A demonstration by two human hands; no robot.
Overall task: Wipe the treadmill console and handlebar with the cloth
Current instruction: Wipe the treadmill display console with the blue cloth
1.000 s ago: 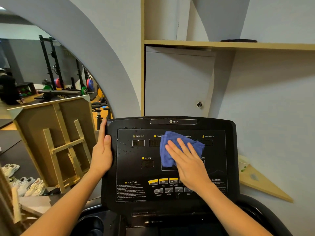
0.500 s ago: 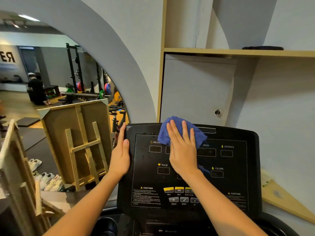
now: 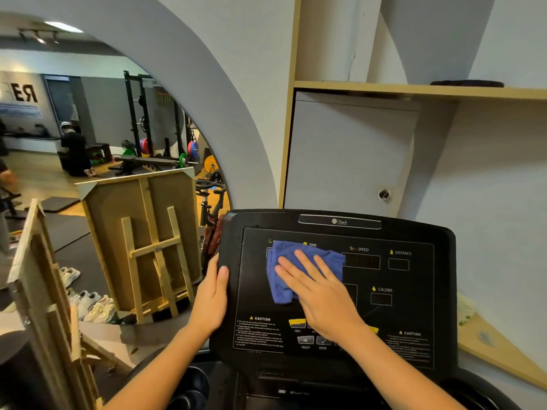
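- Right hand [image 3: 321,294] lies flat, fingers [image 3: 305,263] spread, pressing the cloth [image 3: 284,270] on the console [image 3: 414,315].
- Cloth's long axis runs up-left.
- Left hand [image 3: 211,300] grips the console's left edge.

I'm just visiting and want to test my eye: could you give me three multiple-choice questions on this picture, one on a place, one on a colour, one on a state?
1. Where does the cloth lie?
A. on the shelf
B. on the console's upper left, near TIME
C. on the floor

2. What colour is the cloth?
A. blue
B. white
C. red

3. What is the left hand doing?
A. hanging free
B. pressing a button
C. gripping the console's left edge

Answers: 1 B, the right hand presses it flat on the console; 2 A, plainly blue; 3 C, its fingers wrap that edge.
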